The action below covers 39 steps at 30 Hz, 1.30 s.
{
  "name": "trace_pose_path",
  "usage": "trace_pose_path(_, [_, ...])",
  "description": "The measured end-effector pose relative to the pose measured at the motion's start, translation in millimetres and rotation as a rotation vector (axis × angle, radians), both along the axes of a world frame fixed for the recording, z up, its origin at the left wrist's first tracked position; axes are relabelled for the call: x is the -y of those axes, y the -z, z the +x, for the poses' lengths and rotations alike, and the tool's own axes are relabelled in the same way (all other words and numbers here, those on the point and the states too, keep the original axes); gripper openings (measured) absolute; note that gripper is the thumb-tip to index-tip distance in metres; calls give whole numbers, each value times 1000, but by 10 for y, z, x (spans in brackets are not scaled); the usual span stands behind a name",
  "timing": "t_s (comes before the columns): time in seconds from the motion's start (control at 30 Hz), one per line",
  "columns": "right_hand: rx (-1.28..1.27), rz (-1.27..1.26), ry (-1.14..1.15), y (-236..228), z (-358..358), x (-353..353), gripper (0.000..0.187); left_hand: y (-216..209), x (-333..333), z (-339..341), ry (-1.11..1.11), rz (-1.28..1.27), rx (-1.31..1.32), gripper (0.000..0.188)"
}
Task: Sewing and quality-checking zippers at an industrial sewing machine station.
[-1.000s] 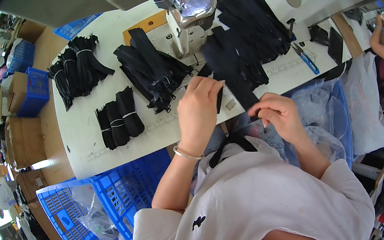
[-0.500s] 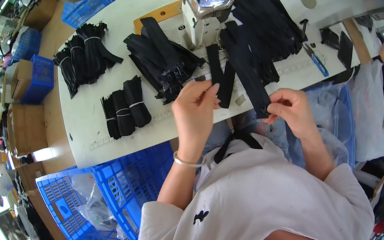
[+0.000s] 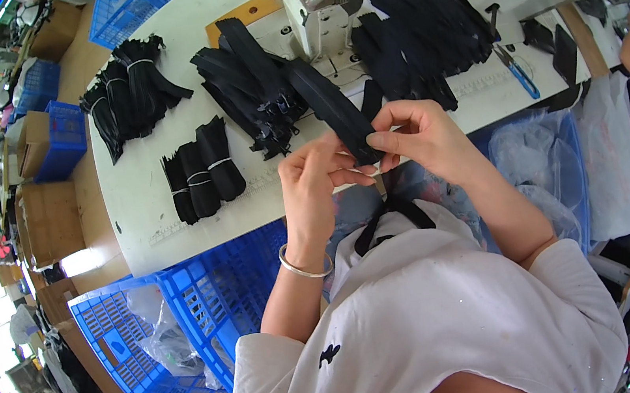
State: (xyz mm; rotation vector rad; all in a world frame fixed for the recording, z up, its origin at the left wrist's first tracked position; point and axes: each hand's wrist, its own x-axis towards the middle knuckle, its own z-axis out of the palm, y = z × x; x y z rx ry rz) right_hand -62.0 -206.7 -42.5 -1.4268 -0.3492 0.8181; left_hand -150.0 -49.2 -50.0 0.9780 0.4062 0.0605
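A black zipper (image 3: 331, 107) slants over the table's front edge, its near end between my two hands. My right hand (image 3: 431, 137) pinches that end from the right with thumb and fingers. Curled against its left side and underneath, my left hand (image 3: 309, 185) grips the same end; some of its fingertips are hidden. A short black strip (image 3: 371, 97) shows partly behind the zipper, beside my right fingers. One pile of black zippers (image 3: 258, 96) lies left of the held one, and another pile (image 3: 431, 22) lies to the right.
Banded bundles of black zippers (image 3: 131, 81) and rolled bundles (image 3: 200, 172) are on the table's left. The sewing machine (image 3: 323, 16) stands at the back. Blue-handled snips (image 3: 518, 74) lie right. Blue crates (image 3: 165, 296) with plastic bags flank me below the table.
My right hand has brought the zipper leftward from the right pile to my left hand. The left hand has lowered slightly from the black strip to the zipper's end.
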Motion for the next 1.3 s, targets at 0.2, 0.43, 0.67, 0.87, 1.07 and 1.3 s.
trace_pose_path(0.2, [-8,13,1,-18,28,42,12,-61,97,112,-3,299,-27,17])
trace_pose_path(0.43, [-119,-26,-49,-11,96,99,14,-80,138,137,13,252,-26,18])
trace_pose_path(0.67, [-46,-64,-66,-23,95,114,22,-72,149,138,13,272,-14,18])
trace_pose_path(0.87, [24,-33,-16,-161,30,119,19,-137,145,222,-70,372,27,21])
trace_pose_path(1.07, [266,-64,99,-401,-50,114,11,-350,-75,460,-93,483,172,22])
trace_pose_path(1.3, [317,-67,66,-469,53,35,9,-466,-150,570,-69,303,196,18])
